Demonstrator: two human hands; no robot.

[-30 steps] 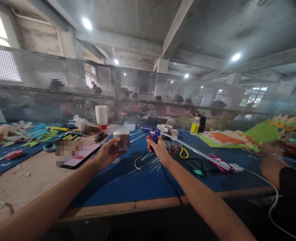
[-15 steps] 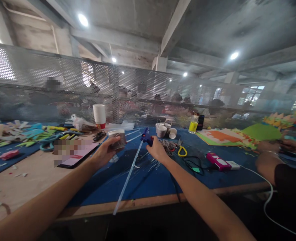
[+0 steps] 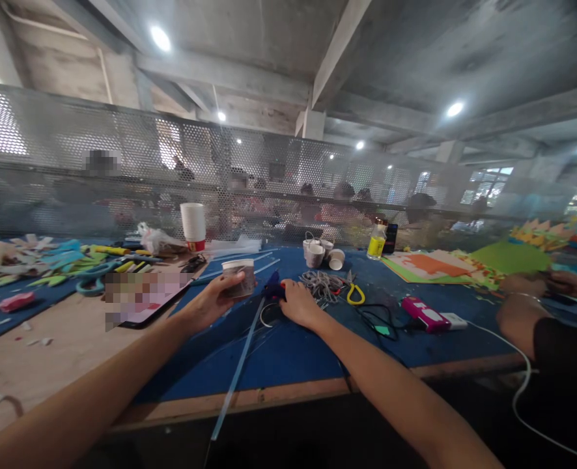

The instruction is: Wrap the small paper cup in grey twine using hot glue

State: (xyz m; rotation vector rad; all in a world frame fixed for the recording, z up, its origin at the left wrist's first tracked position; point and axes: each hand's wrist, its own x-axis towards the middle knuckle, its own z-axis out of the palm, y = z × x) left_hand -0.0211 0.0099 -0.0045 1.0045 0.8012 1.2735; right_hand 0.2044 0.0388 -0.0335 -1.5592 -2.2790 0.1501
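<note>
My left hand (image 3: 219,294) is closed around a small paper cup (image 3: 240,279) with a white rim and a brownish-grey side, held upright above the blue mat. In my right hand (image 3: 298,302) is a dark blue glue gun (image 3: 273,286), its front end lowered close to the mat. A long clear glue stick (image 3: 239,371) trails from the gun toward me, past the table's front edge. Beside my right hand lies a tangle of grey cord (image 3: 323,285). A pale curved strip (image 3: 265,316) rests on the mat under the gun.
Behind the hands stand several small cups (image 3: 315,253) and a tall cup stack (image 3: 193,225). Yellow-handled scissors (image 3: 355,294), a pink device (image 3: 425,314) and a yellow-labelled bottle (image 3: 377,241) lie to the right. A phone (image 3: 154,306) is at left. Another person's arm (image 3: 523,319) is at far right.
My right hand has lowered the glue gun toward the mat and slightly left. My left hand has carried the cup a little to the right and down.
</note>
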